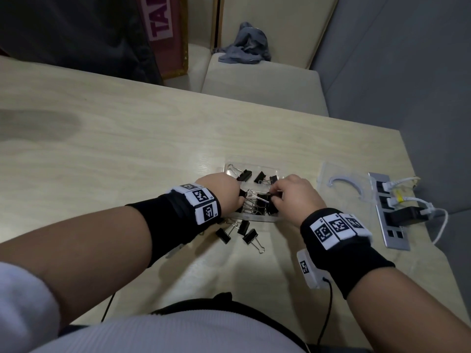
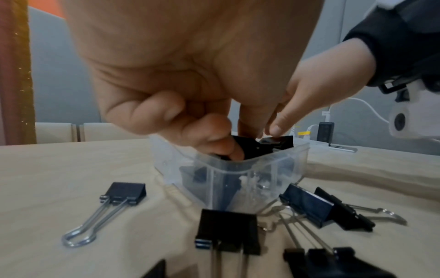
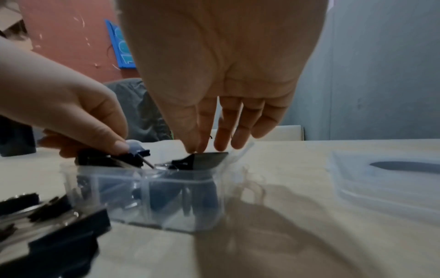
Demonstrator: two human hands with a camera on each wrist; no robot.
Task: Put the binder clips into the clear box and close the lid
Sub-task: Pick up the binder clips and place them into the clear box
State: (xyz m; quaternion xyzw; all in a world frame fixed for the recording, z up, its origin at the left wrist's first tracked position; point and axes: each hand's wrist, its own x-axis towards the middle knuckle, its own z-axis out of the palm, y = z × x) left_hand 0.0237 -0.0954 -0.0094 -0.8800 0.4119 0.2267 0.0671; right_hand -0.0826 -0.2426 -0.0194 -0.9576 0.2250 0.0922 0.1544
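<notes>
Both hands were over the box [image 1: 251,217], the left hand [image 1: 224,192] pinching a clip [image 2: 247,148], the right hand [image 1: 297,196] with straight fingers pressing another clip [image 3: 207,159]; best to lay them flat so the lid [image 1: 344,184] could close.

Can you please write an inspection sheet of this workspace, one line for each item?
Surface: pale wooden table, a darker patch at its left.
Job's things: clear box open, several binder clips inside; loose clips lie on the table before it; lid lies apart, right of the box.
Clutter: grey cloth on a seat behind the table.
Grippers: left hand holds a clip at the box rim; right hand touches a clip with straight fingers.
Cables: white cables plugged into a power strip.
Surroundings: grey wall, cream chairs.
</notes>
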